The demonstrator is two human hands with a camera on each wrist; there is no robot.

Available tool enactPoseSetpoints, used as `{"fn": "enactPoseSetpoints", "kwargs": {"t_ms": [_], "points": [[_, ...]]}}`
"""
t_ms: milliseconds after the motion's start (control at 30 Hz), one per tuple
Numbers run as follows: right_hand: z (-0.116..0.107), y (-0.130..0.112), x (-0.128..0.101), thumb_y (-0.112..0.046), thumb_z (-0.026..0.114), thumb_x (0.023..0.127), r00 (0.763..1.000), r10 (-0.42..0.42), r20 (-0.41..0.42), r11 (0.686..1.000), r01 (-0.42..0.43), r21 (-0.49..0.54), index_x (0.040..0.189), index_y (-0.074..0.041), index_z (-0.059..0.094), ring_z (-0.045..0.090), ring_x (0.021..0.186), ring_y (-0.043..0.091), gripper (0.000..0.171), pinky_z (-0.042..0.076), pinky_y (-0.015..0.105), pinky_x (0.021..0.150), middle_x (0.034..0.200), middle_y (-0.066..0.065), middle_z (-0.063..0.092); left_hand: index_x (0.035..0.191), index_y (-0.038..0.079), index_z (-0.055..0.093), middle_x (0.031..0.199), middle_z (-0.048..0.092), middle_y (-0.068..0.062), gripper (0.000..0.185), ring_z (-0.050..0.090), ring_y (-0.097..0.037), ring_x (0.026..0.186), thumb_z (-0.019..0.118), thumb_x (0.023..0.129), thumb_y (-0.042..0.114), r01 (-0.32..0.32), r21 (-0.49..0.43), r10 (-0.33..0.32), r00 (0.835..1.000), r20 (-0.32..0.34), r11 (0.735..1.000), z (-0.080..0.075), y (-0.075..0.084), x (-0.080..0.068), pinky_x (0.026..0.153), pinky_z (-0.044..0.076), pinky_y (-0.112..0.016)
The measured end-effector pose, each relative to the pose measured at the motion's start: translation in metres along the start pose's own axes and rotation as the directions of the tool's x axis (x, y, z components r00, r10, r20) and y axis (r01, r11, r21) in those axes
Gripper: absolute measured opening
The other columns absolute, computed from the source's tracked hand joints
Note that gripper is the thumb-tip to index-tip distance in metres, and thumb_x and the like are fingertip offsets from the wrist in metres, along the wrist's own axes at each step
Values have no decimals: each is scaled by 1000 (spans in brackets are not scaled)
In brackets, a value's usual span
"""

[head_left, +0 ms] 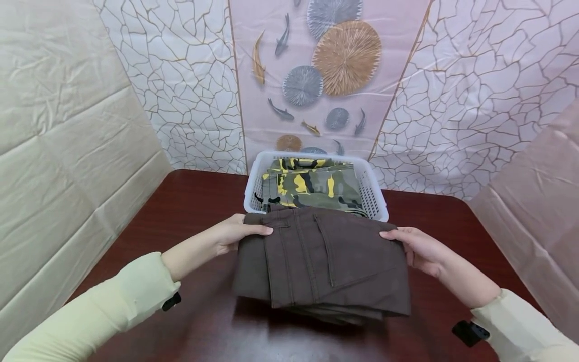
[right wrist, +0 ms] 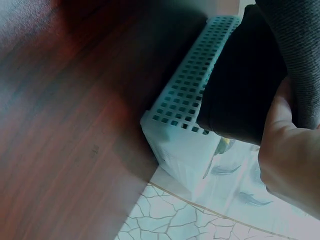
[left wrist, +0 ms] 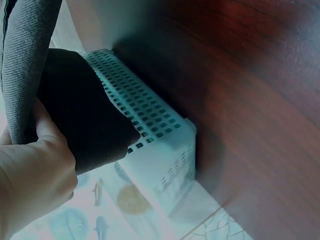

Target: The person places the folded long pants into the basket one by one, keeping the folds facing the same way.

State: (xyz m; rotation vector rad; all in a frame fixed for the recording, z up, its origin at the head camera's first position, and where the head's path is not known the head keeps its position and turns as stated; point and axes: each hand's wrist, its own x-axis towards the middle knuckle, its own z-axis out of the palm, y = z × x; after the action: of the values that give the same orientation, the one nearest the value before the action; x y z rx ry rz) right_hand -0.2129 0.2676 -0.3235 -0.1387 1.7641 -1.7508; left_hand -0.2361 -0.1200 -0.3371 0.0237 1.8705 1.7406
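A folded pair of dark brown trousers [head_left: 353, 256] hangs between both hands above the table, its far edge overlapping the front of the white basket [head_left: 377, 193] in the head view. My left hand [head_left: 232, 232] grips the upper left corner, thumb on top and fingers beneath. At the upper right edge my right hand [head_left: 420, 249] pinches the cloth the same way. Inside the basket lie folded camouflage trousers [head_left: 312, 186] in green, yellow and black. Each wrist view shows the dark cloth close to the basket's perforated side [left wrist: 145, 107].
The dark red-brown table [head_left: 194, 201] spreads around the basket. Behind it hangs a patterned backdrop [head_left: 190, 85] with fish and round shapes in the middle. Pale cloth walls [head_left: 59, 130] close off the left and right sides.
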Motion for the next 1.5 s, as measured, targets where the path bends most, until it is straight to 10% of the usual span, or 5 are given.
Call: {"fn": "enactPoseSetpoints", "kwargs": {"t_ms": [1067, 1500], "points": [[7, -70, -13, -20, 48, 98, 987, 9, -160, 984, -36, -172, 77, -20, 62, 66, 71, 7, 25, 55, 27, 70, 73, -7, 69, 125, 2, 53, 86, 69, 1, 47, 69, -11, 78, 68, 84, 20, 0, 90, 4, 998, -55, 996, -2, 56, -17, 79, 56, -32], [-1, -96, 3, -16, 47, 99, 982, -97, -160, 971, 59, -230, 120, -22, 43, 64, 83, 8, 22, 54, 28, 74, 98, -11, 64, 143, 14, 32, 125, 54, -12, 63, 64, -16, 87, 63, 88, 12, -60, 95, 65, 997, -47, 994, -10, 84, -3, 86, 53, -38]]}}
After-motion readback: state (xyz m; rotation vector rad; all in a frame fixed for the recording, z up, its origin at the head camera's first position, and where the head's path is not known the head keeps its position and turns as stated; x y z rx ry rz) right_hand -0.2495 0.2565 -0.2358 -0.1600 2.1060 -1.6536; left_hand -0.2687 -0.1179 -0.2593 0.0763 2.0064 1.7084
